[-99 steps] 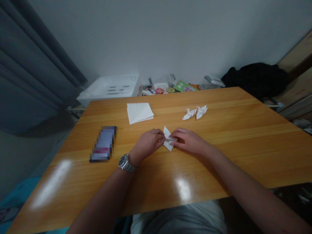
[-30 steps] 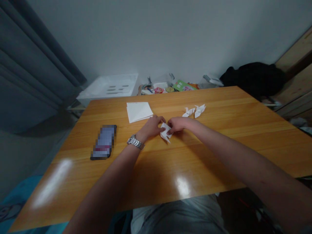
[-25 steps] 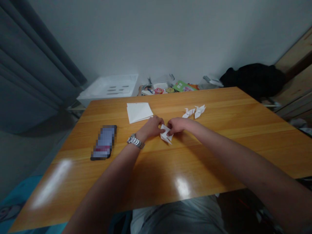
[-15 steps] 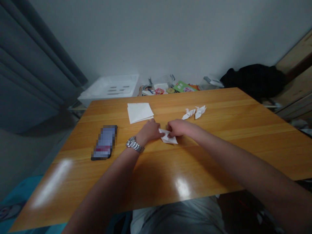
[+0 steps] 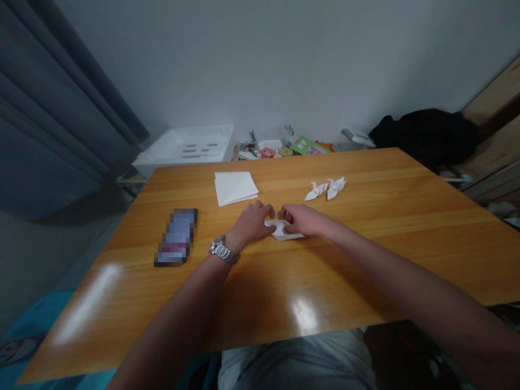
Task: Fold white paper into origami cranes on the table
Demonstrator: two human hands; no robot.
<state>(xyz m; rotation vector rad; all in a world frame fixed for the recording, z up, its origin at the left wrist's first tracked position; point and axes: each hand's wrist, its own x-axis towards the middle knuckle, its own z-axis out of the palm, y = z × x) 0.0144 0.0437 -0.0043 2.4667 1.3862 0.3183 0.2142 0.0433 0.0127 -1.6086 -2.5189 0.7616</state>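
Observation:
A small folded sheet of white paper (image 5: pixel 281 234) lies on the table between my two hands. My left hand (image 5: pixel 254 221), with a metal watch on its wrist, holds the paper's left end, the thumb on it and the forefinger curved above. My right hand (image 5: pixel 300 218) grips the right part, its thumb pressed on the paper and its fingers curled. Part of the paper is hidden by my fingers. Beyond my right hand stand two white paper cranes, a left crane (image 5: pixel 316 191) and a right crane (image 5: pixel 336 188), side by side.
A stack of loose notebook sheets (image 5: pixel 235 188) lies behind my left hand. To the left is a phone (image 5: pixel 177 237) with a blurred screen. Past the wooden table's (image 5: pixel 365 260) far edge are a white plastic tray (image 5: pixel 190 143), a green booklet (image 5: pixel 309 146) and a black cloth (image 5: pixel 426 135).
My left thumb and forefinger have spread a little. My right hand has shifted slightly to the right, and the paper now looks flatter and narrower from front to back.

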